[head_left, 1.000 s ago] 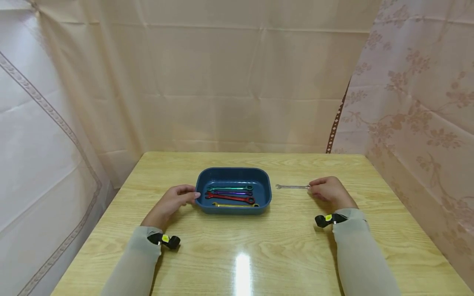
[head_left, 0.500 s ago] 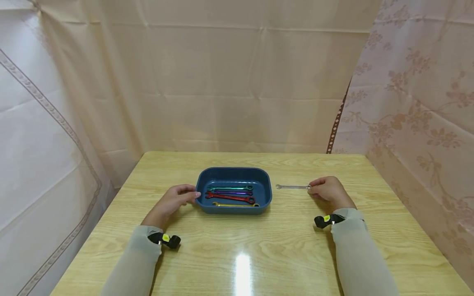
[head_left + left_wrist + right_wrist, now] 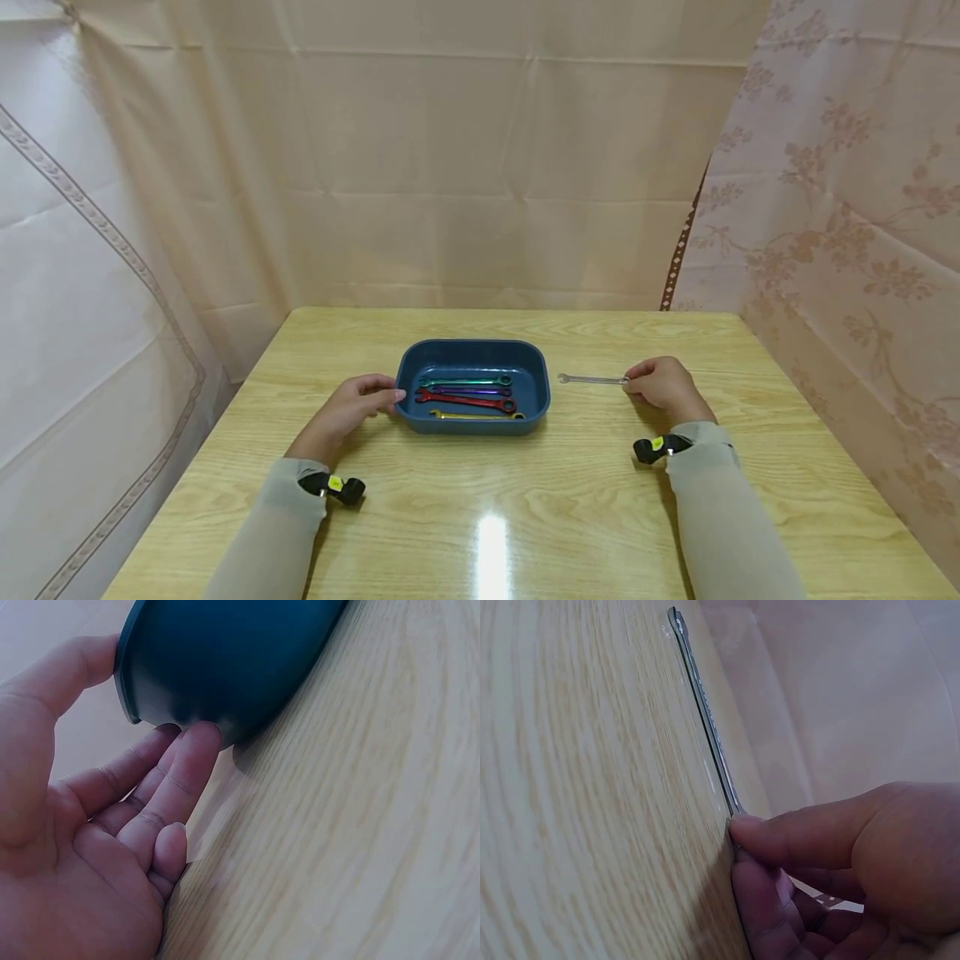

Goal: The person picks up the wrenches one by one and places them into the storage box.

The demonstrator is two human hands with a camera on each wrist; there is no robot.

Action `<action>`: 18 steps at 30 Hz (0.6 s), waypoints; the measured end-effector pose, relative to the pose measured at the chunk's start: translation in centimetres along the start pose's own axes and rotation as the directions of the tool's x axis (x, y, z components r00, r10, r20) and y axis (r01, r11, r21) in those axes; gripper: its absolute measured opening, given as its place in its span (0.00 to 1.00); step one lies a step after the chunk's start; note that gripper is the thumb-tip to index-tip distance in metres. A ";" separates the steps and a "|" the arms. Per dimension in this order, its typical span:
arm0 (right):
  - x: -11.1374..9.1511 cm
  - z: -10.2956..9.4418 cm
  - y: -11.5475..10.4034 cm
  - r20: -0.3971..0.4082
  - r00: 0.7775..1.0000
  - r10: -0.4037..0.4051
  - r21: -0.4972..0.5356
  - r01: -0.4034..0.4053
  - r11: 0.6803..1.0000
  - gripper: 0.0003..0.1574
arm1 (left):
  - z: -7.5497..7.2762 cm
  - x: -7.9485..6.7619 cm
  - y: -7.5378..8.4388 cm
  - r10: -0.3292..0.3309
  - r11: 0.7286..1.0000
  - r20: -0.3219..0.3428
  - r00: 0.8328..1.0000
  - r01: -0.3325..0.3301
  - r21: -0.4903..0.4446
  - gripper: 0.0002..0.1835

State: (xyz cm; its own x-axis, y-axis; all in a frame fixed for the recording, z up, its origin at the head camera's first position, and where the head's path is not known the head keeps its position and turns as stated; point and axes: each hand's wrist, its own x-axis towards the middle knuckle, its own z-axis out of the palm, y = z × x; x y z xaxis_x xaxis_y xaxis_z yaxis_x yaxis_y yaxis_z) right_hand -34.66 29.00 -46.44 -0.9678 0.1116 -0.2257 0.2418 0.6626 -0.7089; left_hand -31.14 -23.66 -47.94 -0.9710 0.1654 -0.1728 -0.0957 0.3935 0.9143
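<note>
A dark blue plastic bin [image 3: 472,427] stands on the table. My left hand [image 3: 351,412] grips its left end, thumb at the rim and fingertips against the outer wall, as the left wrist view shows. Inside lie a green wrench [image 3: 465,382], a purple wrench [image 3: 472,391], a red wrench [image 3: 468,401] and a yellow wrench [image 3: 476,416], roughly side by side. To the right of the bin, a silver wrench [image 3: 592,379] lies along the tabletop with its open end toward the bin. My right hand [image 3: 663,387] pinches its far end between thumb and fingers, which mostly hide that end.
The wood-grain table [image 3: 480,475] reaches back to a beige cloth [image 3: 420,183]. Floral cloth [image 3: 855,250] hangs on the right and pale cloth [image 3: 82,317] on the left. A small black camera is strapped to each sleeve.
My right wrist and forearm have shifted slightly left, while the fingers stay at the silver wrench's end. The wrench, the bin and my left hand look unmoved.
</note>
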 end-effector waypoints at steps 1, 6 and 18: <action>0.0 0.0 0.0 0.000 1.000 0.004 -0.001 -0.004 1.000 0.14 | 0.0 0.0 0.0 -0.001 1.000 0.000 1.000 0.001 0.002 0.29; 0.0 0.1 0.0 0.006 1.000 0.006 -0.014 -0.006 1.000 0.13 | 0.0 0.0 0.0 0.001 1.000 0.000 1.000 -0.001 0.005 0.29; 0.1 0.2 0.1 0.011 1.000 0.003 -0.024 -0.002 1.000 0.12 | 0.1 -0.3 0.3 0.013 1.000 0.005 1.000 -0.013 0.004 0.30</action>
State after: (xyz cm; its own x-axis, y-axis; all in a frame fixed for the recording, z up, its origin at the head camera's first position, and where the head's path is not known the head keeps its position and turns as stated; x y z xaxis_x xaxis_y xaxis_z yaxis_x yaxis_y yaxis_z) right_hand -34.71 28.92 -46.64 -0.9663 0.1051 -0.2350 0.2423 0.6800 -0.6920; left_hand -30.82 -23.46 -47.64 -0.9711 0.1746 -0.1626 -0.0821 0.3951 0.9149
